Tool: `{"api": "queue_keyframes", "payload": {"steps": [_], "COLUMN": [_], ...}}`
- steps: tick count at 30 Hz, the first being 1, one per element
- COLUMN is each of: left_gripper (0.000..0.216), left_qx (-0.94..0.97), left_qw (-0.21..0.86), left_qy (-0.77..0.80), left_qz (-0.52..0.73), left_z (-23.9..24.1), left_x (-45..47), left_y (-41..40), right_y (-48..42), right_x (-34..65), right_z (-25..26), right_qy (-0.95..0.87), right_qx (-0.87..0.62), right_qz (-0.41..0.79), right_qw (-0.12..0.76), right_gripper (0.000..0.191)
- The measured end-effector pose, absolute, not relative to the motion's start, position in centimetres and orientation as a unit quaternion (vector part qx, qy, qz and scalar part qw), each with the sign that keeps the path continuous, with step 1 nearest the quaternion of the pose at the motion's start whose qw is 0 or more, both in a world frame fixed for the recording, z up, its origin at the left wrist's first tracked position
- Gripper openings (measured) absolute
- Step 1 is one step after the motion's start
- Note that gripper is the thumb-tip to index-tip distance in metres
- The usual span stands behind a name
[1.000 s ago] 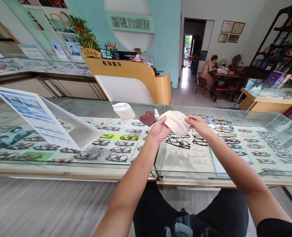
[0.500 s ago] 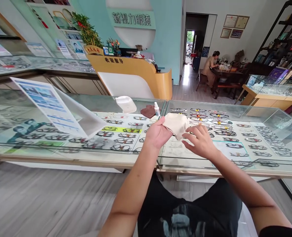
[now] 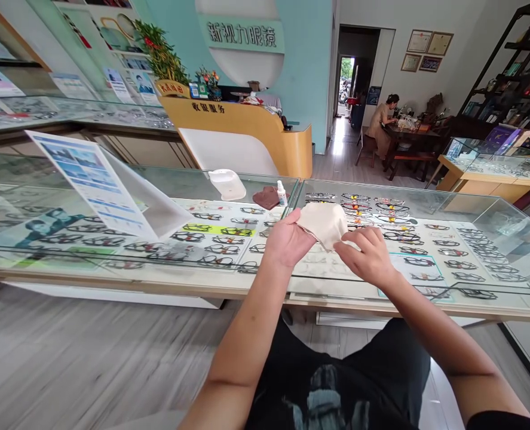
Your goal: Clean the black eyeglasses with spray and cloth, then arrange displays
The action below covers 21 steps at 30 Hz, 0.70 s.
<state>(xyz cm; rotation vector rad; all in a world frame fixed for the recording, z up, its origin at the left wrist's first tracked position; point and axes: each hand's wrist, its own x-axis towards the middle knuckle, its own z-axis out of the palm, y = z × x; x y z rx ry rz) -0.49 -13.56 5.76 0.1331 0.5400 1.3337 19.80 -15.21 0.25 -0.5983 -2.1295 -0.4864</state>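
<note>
A cream cloth (image 3: pixel 322 222) is spread between my two hands above the glass display case. My left hand (image 3: pixel 288 242) holds it from the left, palm up, with the thumb on its edge. My right hand (image 3: pixel 365 254) pinches the cloth's lower right corner between thumb and fingers. Whether anything lies under the cloth is hidden. Just beyond my left hand, a small white spray bottle (image 3: pixel 281 194) stands on the glass beside a crumpled brown cloth (image 3: pixel 266 197). To their left lies a white open case (image 3: pixel 227 184).
Several rows of eyeglasses (image 3: pixel 222 249) lie inside the glass display case (image 3: pixel 265 285). A folded white sign (image 3: pixel 95 185) stands on its left part. Behind are a yellow counter (image 3: pixel 242 122) and a person (image 3: pixel 383 122) seated at a dark table.
My right hand has closed in on the cloth's corner, its fingers now pinching it. The cloth is drawn out a little to the right. The view has shifted slightly.
</note>
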Motion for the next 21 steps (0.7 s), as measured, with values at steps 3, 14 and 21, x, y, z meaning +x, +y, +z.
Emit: {"api": "queue_keyframes", "payload": {"steps": [3, 14, 21], "left_gripper": [0.053, 0.054, 0.051], "left_qx": [0.064, 0.218, 0.491], "left_qw": [0.754, 0.783, 0.614], "left_qy": [0.241, 0.244, 0.290], "left_qz": [0.608, 0.528, 0.546], "left_z": [5.7, -1.9, -1.2], "left_x": [-0.4, -0.4, -0.3], "left_y": [-14.0, -17.0, -18.0], "right_y": [-15.7, -13.4, -15.4], "right_x": [19.4, 20.0, 19.2], "right_z": [1.1, 6.7, 10.4], "right_qy": [-0.792, -0.550, -0.741], "right_qx": [-0.296, -0.413, -0.381], "right_qz": [0.042, 0.358, 0.292], "right_qw": [0.532, 0.632, 0.470], "right_gripper": [0.006, 0.042, 0.027]}}
